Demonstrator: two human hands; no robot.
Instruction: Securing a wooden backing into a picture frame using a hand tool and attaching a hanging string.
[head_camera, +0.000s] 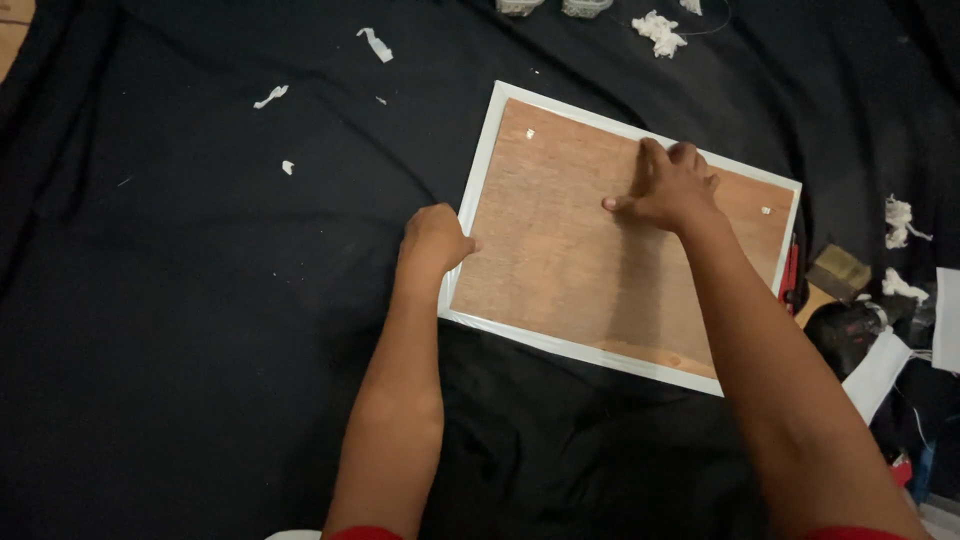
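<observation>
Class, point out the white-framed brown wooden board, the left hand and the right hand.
White-framed brown wooden board (560, 270): head view, bare wood centre.
Left hand (436, 240): head view, knuckles at frame's left edge.
Right hand (668, 190): head view, back of hand.

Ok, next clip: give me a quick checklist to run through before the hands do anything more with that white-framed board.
1. Frame lying flat, back side up, on the black cloth: ok.
2. Right hand pressing on the brown backing board, palm down with fingers spread: ok.
3. Left hand steadying the frame's left edge: ok, it touches the white rim.
4. Backing board seated evenly inside the frame all round: cannot tell, the right arm hides part of the lower right.
5. Cloth around the frame free of litter: not ok, white scraps lie at upper left and wads at the top.
6. Small light clips on the board fastened: cannot tell, too small.
</observation>
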